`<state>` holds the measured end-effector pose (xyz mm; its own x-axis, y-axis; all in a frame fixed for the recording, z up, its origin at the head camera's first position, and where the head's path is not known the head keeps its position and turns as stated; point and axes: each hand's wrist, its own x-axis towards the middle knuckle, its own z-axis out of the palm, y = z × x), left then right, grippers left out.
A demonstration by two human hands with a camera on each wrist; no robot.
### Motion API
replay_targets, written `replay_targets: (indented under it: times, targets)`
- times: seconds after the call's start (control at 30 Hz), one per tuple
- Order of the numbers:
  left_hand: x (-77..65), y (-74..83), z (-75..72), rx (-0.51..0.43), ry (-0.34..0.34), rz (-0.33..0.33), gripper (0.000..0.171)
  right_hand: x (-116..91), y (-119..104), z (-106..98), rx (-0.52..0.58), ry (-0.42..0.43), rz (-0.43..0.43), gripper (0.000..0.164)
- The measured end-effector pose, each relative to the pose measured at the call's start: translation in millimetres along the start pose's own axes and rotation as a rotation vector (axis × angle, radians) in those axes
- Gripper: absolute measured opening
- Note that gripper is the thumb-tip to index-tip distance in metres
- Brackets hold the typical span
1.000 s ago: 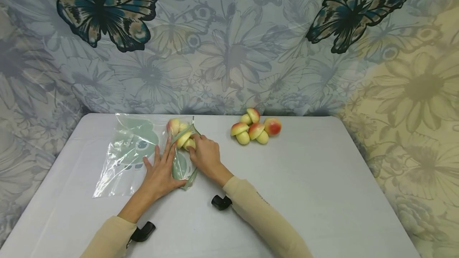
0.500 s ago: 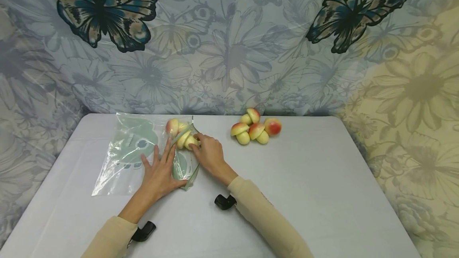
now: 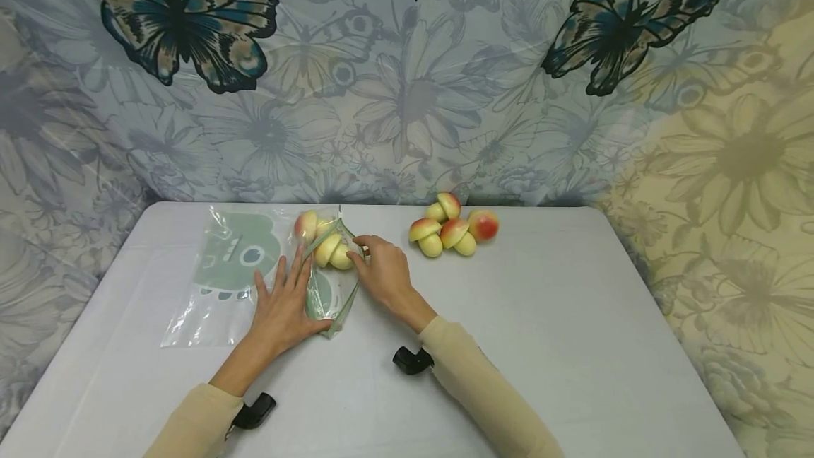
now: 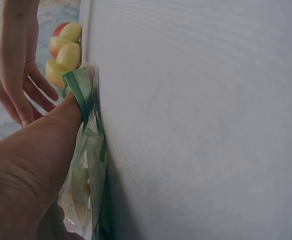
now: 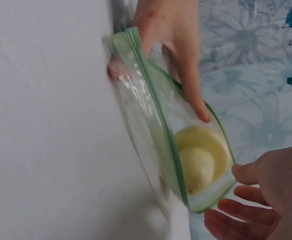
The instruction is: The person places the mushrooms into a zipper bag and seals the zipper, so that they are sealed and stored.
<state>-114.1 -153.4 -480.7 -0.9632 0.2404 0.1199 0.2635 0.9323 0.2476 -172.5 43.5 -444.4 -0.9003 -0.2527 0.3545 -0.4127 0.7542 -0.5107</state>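
Observation:
A clear zip bag (image 3: 222,320) with a green print and green zip edge (image 5: 158,117) lies on the table, mouth toward the right. My left hand (image 3: 282,306) rests on it, fingers spread, the thumb at the mouth's near corner. Just inside the gaping mouth is a yellow mushroom-shaped piece (image 3: 333,253), clearer in the right wrist view as a round yellow piece (image 5: 196,167). Behind it in the bag is a yellow-and-red piece (image 3: 307,226). Beside the mouth is my right hand (image 3: 386,274), thumb and fingers apart, thumb tip at the bag's rim, holding nothing.
Several yellow-and-red mushroom-shaped pieces (image 3: 454,232) sit together at the table's back, right of the bag. The white table (image 3: 540,345) ends at a patterned cloth wall (image 3: 407,133) with butterflies. A black wrist camera (image 3: 412,360) sticks out from each sleeve.
My right hand has let go of the mushroom-shaped piece at the bag's mouth and drawn back to the right. The left hand stays nearly still on the bag.

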Motion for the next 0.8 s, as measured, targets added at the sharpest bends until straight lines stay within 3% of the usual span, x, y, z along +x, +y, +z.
replay_targets:
  times: [0.8]
  targets:
    - [0.2,-1.1,2.3,-0.07,-0.033,-0.019,0.13,2.7,72.2,-74.0,0.068,0.173,0.118,0.032]
